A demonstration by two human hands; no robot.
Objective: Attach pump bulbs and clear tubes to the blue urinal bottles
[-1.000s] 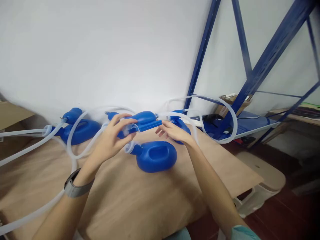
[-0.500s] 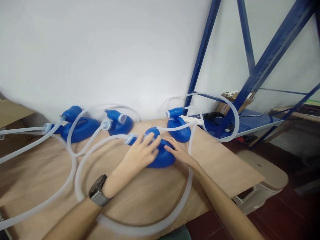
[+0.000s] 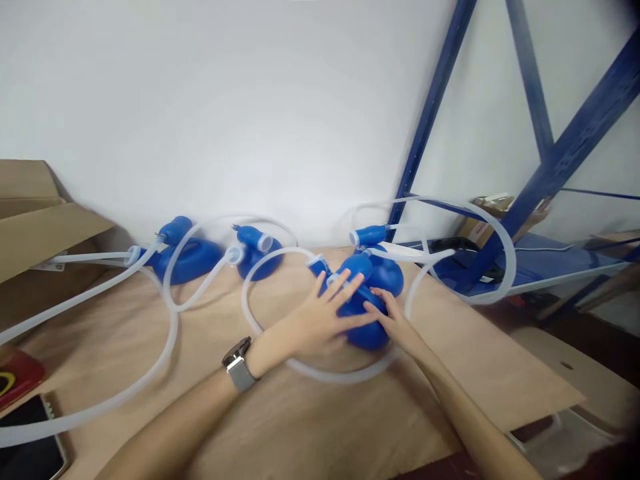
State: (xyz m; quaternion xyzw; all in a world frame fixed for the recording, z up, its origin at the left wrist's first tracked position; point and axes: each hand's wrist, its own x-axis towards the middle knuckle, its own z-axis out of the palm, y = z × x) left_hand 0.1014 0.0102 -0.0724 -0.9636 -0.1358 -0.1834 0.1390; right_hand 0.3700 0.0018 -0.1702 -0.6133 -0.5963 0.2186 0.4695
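My left hand (image 3: 320, 317) lies with fingers spread on a blue plastic bottle (image 3: 367, 333) that rests on the brown tabletop (image 3: 310, 413). My right hand (image 3: 395, 320) touches the same bottle from the right, fingers stretched out. A clear hose (image 3: 273, 333) loops from the bottle's neck round the front of my hands. Right behind it stands another blue bottle (image 3: 387, 273) with a blue spout (image 3: 370, 235). A grey watch (image 3: 237, 367) sits on my left wrist.
Two more blue bottles (image 3: 193, 257) (image 3: 257, 257) with clear hoses (image 3: 125, 390) lie at the back left by the white wall. A cardboard box (image 3: 35, 227) stands far left, a phone (image 3: 25, 453) at the lower left. Blue shelving (image 3: 500, 233) rises at right.
The bottle, held up in both hands a second ago, now lies on the table and has slid back right against the rear bottle. The hose loop has tightened round my hands.
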